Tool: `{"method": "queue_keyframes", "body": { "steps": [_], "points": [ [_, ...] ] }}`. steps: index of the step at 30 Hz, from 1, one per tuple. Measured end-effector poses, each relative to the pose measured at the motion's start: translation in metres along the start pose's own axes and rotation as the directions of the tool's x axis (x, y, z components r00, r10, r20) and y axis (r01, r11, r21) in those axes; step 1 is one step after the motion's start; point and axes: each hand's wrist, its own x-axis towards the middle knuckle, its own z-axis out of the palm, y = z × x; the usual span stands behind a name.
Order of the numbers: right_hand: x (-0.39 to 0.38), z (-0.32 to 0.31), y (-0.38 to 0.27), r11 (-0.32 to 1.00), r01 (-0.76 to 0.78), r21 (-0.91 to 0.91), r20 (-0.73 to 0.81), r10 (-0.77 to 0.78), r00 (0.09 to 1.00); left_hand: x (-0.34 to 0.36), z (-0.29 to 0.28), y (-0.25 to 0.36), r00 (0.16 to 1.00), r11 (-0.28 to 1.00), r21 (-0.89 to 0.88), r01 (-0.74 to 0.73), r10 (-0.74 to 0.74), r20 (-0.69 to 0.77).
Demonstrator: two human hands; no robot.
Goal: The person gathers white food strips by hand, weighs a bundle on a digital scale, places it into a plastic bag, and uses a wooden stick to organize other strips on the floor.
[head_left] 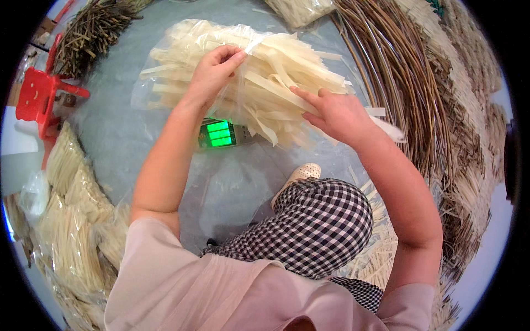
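Observation:
A thick bundle of flat, cream-coloured dried strips [287, 83] lies ahead of me, partly inside a clear plastic bag [182, 36]. With thumb and fingers pinched, my left hand [216, 70] grips the bag's edge above the strips. My right hand [338, 115] is at the bundle's right end, its index finger laid along a strip. Pale strip ends stick out beyond that palm, and the curled fingers underneath are hidden. Under the near side of the bundle sits a weighing scale with a lit green display [220, 133].
Long brown stems [397, 77] lie at the right, beside stacked pale bundles [464, 132]. A red plastic chair [36, 96] stands at the left, near a dark stick bundle [94, 36]. Bagged strips [72, 237] fill the lower left. Another bag [301, 10] lies at the far edge.

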Motion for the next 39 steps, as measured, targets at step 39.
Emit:
{"method": "queue_keyframes", "body": {
  "steps": [39],
  "points": [
    [-0.015, -0.034, -0.015, 0.987, 0.133, 0.085, -0.597, -0.056, 0.800, -0.061, 0.024, 0.036, 0.904, 0.916, 0.207, -0.343, 0.382, -0.192]
  ]
}}
